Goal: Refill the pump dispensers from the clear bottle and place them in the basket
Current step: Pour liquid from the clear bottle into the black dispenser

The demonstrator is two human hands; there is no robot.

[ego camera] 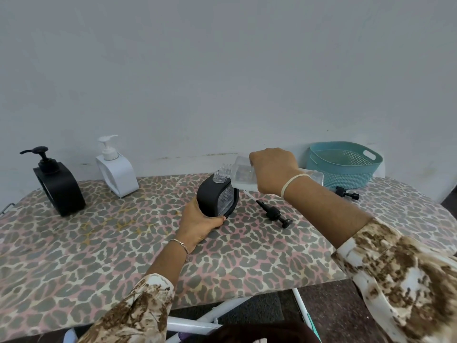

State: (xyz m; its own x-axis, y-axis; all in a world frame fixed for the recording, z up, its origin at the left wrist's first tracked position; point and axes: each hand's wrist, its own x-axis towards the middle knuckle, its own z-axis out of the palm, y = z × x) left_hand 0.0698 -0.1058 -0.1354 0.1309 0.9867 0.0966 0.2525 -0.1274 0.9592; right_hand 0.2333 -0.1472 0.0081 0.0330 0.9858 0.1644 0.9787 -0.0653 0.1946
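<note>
From above the leopard-print table (99, 256), her left hand (200, 225) grips the base of an open black dispenser (217, 196), while the right hand (273, 170) clasps the clear bottle (243, 175), tipped so its neck meets the dispenser's mouth. The teal basket (343, 164) sits just beyond the right wrist; a loose pump (273, 212) lies beneath that arm, and two capped dispensers, black (58, 184) and white (116, 169), stand well left.

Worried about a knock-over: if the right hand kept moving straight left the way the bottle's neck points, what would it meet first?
Probably the open neck of the black dispenser held by the left hand; the clear bottle in the right hand nearly touches it.
</note>
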